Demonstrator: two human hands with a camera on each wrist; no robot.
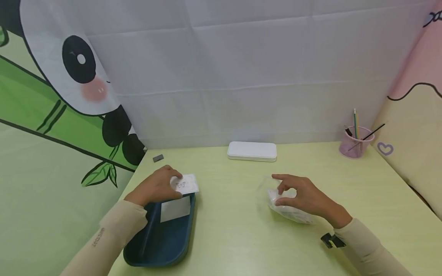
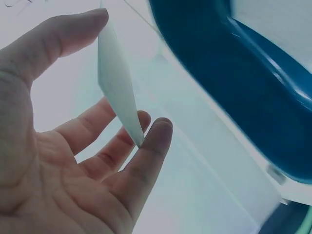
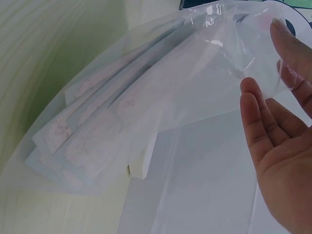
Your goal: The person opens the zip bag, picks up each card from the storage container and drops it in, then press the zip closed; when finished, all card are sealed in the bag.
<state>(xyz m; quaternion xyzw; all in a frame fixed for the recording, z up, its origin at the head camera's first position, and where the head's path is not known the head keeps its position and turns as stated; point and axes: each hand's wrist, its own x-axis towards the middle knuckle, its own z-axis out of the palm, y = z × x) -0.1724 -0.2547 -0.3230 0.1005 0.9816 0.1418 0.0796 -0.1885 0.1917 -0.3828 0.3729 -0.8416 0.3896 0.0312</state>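
Note:
My left hand [image 1: 177, 186] pinches a small white card [image 1: 187, 183] by its edges, above the far end of a dark blue tray [image 1: 155, 245]. In the left wrist view the card [image 2: 116, 80] stands edge-on between the thumb and fingertips [image 2: 158, 129], beside the tray [image 2: 229, 73]. A second white card [image 1: 175, 209] lies flat in the tray. My right hand [image 1: 281, 188] holds a clear plastic bag [image 1: 290, 212] on the table, to the right. In the right wrist view its fingers [image 3: 253, 97] grip the film at the mouth of the bag [image 3: 146, 107], and several cards are stacked inside.
A white oblong case [image 1: 252, 150] lies at the back of the yellow-green table [image 1: 235, 237]. There is a pink pen cup [image 1: 355, 143] at the back right and a small grey eraser [image 1: 158, 157] at the back left. Fabric walls close in three sides.

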